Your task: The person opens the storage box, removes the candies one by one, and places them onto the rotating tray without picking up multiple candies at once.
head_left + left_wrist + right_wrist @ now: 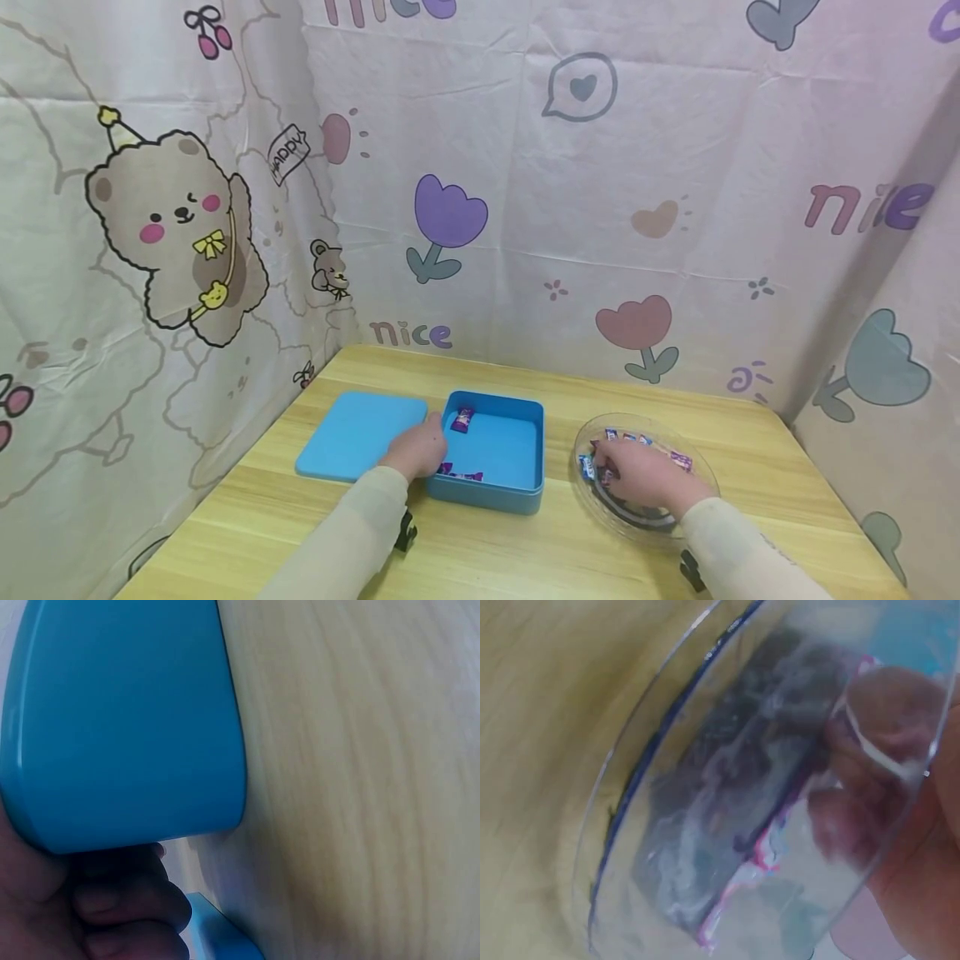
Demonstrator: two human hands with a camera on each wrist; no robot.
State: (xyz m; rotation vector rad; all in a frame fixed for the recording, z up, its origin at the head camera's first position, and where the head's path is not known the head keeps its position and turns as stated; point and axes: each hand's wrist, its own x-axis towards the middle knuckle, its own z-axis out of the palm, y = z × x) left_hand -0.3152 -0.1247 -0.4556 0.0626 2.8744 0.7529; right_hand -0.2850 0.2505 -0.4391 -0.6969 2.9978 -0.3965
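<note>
My left hand [420, 448] grips the left wall of a blue square box [487, 497]; the left wrist view shows its fingers [135, 900] curled beside the box's outer side. Inside the box lie a purple wrapped candy [462, 420] near the back left and several more along the front wall. On the right, my right hand [645, 477] reaches down into a clear round bowl [708, 479] of wrapped candies. Its bent fingers touch the candies, with a blue-wrapped candy [587, 467] beside them. Whether they pinch one is unclear, as the hand and bowl wall obscure it.
A flat blue lid [360, 435] lies left of the box on the wooden table [517, 558]. Printed curtains [517, 275] hang behind the table and at both sides. More candies, such as a purple one [681, 461], lie at the bowl's right.
</note>
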